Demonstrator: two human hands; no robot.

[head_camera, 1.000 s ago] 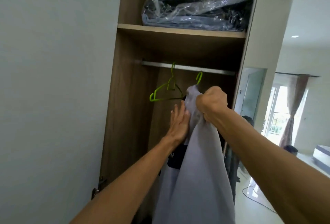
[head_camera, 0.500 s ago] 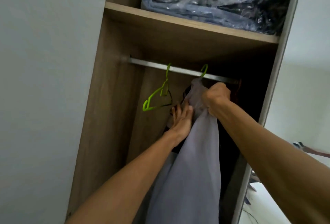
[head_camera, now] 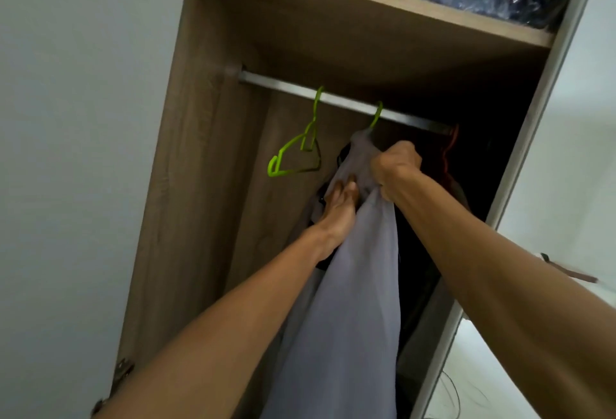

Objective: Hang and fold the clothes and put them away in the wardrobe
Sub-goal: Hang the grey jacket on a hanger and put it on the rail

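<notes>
Hook (head_camera: 376,118) sits over the rail (head_camera: 283,85) now; a second ago it was just under. Right hand (head_camera: 396,168) still fists the grey garment (head_camera: 350,302), left hand (head_camera: 336,215) flat against it, fingers (head_camera: 345,190) straight. Basically hung, I'd say.

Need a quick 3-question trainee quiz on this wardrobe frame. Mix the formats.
1. True or false: the right hand grips the grey garment.
2. How many green hooks sit on the rail? A one, B two, C four.
3. Fill in: the empty green hanger hangs to the ___ of the garment.

Key: 1 true. 2 B. 3 left.
</notes>
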